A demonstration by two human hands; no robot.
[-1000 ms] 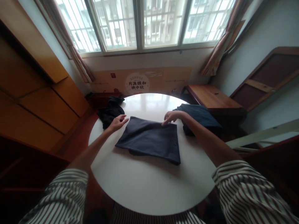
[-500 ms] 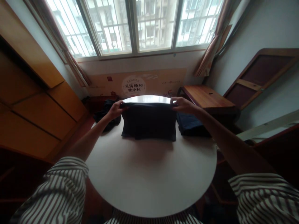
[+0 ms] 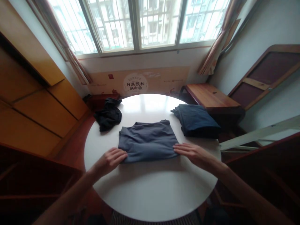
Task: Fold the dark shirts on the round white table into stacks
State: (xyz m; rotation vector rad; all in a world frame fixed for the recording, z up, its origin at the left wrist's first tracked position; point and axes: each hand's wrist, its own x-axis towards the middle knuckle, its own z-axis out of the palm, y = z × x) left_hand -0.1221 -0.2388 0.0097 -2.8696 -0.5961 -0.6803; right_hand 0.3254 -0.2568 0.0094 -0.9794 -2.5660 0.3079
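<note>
A folded grey-blue garment lies on the white round table, its near edge forming a smooth fold. At the near left corner, my left hand has its fingers curled over the cloth. My right hand grips the near right corner, fingers long and close together on top; its thumb is mostly hidden. Whether the garment is a shirt or trousers cannot be made out. To its right sits a folded dark blue garment. A crumpled black cloth rests near the table's left edge.
A wooden desk stands beyond the table at the right, near a leaning wood-framed panel. Wooden cabinets line the left side. Barred windows and a printed banner are at the back.
The garment, held upright by its top edge before, now lies flat on the table. Both hands have come down and nearer with that edge, uncovering the far tabletop.
</note>
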